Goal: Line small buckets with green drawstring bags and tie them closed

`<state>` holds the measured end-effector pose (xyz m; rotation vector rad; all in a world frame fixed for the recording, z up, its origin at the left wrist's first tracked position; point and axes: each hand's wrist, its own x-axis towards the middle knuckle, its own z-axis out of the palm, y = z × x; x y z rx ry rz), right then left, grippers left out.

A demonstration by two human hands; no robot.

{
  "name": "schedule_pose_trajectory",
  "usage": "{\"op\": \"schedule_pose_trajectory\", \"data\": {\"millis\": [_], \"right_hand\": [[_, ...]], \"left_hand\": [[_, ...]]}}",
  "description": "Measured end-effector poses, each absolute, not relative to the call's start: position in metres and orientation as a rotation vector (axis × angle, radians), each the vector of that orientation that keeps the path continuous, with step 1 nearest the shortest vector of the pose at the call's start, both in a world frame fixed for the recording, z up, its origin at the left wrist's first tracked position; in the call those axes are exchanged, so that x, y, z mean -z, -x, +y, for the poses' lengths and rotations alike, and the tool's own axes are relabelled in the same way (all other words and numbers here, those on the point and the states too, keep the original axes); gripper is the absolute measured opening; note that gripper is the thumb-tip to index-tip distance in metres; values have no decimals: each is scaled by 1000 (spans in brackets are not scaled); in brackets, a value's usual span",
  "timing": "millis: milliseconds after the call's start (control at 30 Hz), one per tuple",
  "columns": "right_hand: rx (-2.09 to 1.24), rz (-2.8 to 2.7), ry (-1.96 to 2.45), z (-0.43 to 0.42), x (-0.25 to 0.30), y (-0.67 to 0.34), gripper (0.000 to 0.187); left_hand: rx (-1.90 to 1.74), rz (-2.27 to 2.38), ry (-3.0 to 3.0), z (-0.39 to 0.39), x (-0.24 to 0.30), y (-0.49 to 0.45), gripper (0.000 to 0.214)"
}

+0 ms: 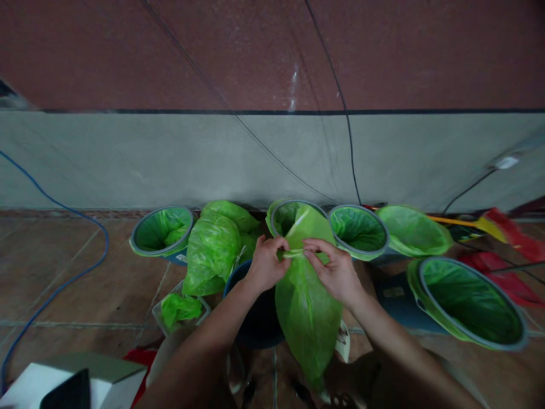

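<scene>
My left hand [266, 264] and my right hand [334, 268] both pinch the top edge of a green plastic bag [306, 307]. The fingers are closed on the bag's rim, thumbs and fingertips almost touching each other. The bag hangs down from my hands over a dark blue bin [255, 318] that stands on the floor right below. That bin has no green liner showing inside it.
Several bins lined with green bags stand along the wall: one at left [162, 230], two in the middle [358, 227], a large one at right [470, 301]. A bunched green bag [213, 247] lies beside them. A blue cable [63, 272] crosses the tiled floor. Red and yellow tools [506, 233] lie at right.
</scene>
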<state>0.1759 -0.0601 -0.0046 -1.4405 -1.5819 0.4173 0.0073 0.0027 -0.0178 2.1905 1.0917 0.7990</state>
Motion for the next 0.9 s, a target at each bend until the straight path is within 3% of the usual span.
{"op": "schedule_pose_trajectory", "data": {"millis": [200,367,467,700,900], "right_hand": [[-571,-1447,1352,-64,-3,-171,18],[-1035,-1226,1127,-70,-10,-169,12],[-1147,-989,1038,-70,-16,-179,13],[-1094,-662,982,-59,-20,-213,17],[-914,-662,981,-52,-12,-243,16]], "left_hand": [[-497,928,-2320,1,20,-3,26],[-327,817,-2402,9,16,8,14],[-331,773,-2360,11,11,12,13],[-394,661,-2387,11,4,18,4],[-391,709,-2486,13,0,25,20]]}}
